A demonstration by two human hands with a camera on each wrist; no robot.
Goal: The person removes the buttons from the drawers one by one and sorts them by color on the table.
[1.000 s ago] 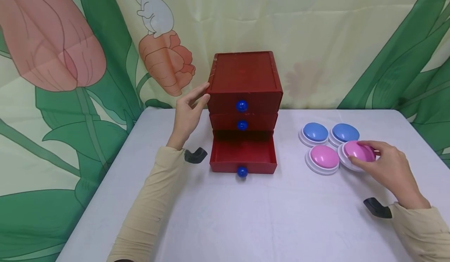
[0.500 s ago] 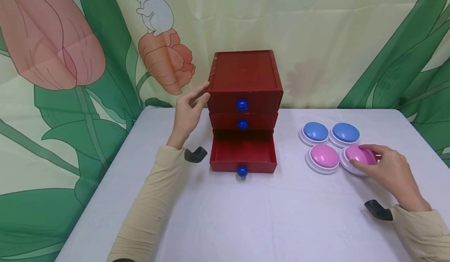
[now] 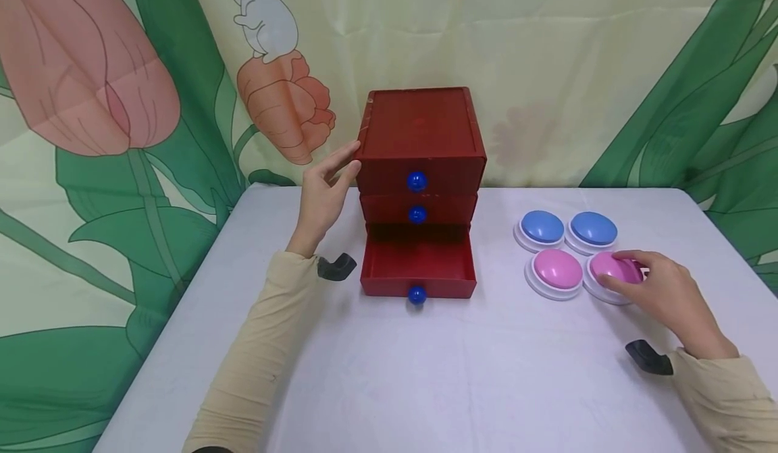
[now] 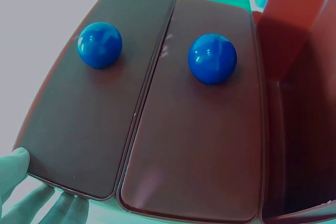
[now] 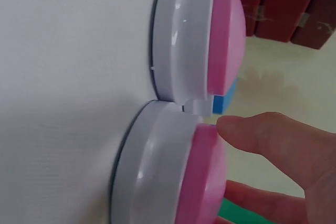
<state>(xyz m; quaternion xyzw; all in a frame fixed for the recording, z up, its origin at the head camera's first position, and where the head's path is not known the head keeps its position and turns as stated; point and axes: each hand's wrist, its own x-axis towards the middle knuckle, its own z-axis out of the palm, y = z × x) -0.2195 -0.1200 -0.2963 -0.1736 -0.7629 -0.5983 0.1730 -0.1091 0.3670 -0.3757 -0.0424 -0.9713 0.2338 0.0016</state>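
My left hand touches the left side of a dark red drawer cabinet, fingers extended. In the left wrist view its thumb lies at the edge of a drawer front. The cabinet's lowest drawer is pulled out and bare inside; the upper two are closed. My right hand holds the dome of a pink push button with a white base, thumb on the near side and fingers beyond. In the right wrist view this push button sits on the table, right beside the other pink push button.
Two blue push buttons stand behind the pink ones on the white table. Round blue knobs stick out from the drawers. A printed curtain hangs behind the table.
The pink push button in my right hand has come down from a slight tilt to lie level on the table, next to the other pink one. My left hand has stayed on the cabinet.
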